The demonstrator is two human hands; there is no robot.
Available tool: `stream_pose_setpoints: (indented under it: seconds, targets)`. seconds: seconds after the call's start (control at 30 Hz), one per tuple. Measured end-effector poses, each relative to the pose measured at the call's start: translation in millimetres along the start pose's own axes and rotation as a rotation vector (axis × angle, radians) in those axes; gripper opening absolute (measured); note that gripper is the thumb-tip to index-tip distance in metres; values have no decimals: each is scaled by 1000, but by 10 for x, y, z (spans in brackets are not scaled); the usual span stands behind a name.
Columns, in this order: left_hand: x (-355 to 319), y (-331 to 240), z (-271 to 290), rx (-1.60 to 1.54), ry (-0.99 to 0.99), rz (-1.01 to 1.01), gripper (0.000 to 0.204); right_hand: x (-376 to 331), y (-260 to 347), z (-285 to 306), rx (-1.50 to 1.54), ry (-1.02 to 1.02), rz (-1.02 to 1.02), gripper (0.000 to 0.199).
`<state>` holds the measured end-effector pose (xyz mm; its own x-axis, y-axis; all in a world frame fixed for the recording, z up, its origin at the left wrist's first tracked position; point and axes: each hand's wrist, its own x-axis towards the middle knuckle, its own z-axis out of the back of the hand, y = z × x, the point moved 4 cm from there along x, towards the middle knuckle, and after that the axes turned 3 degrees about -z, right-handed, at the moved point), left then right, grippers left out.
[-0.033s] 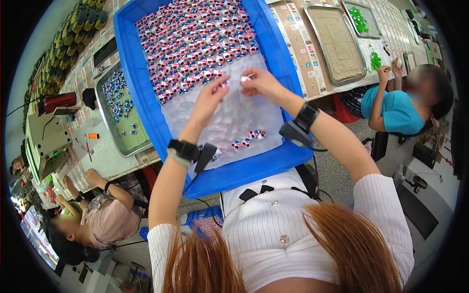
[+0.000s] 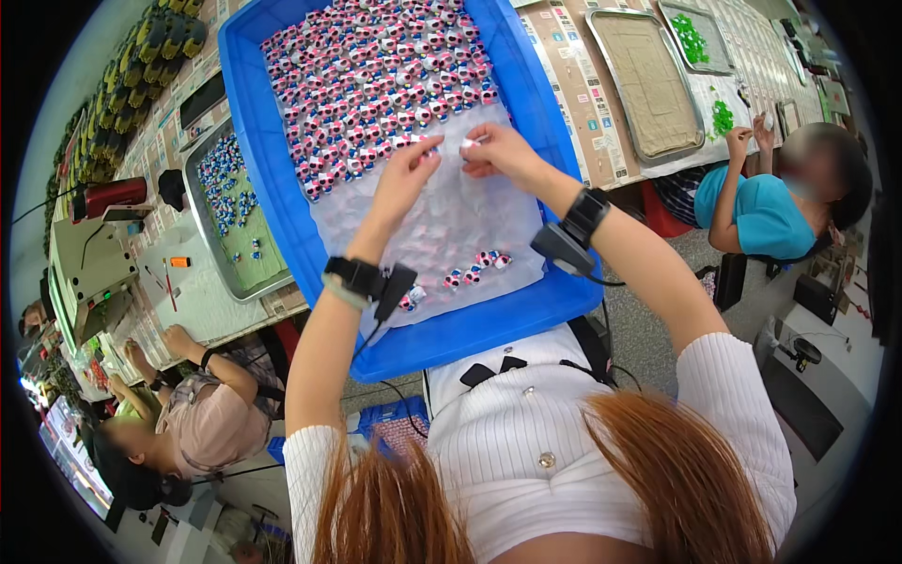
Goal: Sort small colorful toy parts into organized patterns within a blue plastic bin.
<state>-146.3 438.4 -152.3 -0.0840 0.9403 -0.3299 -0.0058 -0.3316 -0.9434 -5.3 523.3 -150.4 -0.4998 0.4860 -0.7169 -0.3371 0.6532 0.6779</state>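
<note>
Head view. Blue tray (image 2: 282, 216) carries a mass of small red-white-blue pieces (image 2: 376, 75) over its far half. A clear sheet (image 2: 442, 235) covers the near half. Left hand (image 2: 406, 174) is at the sheet's far edge, fingers pinched on a small piece (image 2: 434, 143). Right hand (image 2: 503, 150), just beside it, is pinched on a white bit (image 2: 468, 144). A few loose pieces (image 2: 474, 271) lie near the tray's near edge. Grey tray (image 2: 230, 216) sits left of it.
</note>
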Motion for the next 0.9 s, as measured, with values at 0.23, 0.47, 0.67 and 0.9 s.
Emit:
stream_pose_setpoints:
  seconds: [0.23,0.47,0.67,0.9]
  targets:
    - [532,-159,-59,954,-1,-279,33,611,166,112,-756,-218,232,27]
    - [44,-250,-163,1032,-231,-399,35,-19,85,-106,-1080,-108,551,27]
    - [-823,221,-879,869,343,-106,30,-667,-683,-162,-1479,279,251,26]
    - [-921,357,-963,1010,164,-265,31,-644,-781,-247,-1709,339,415,22]
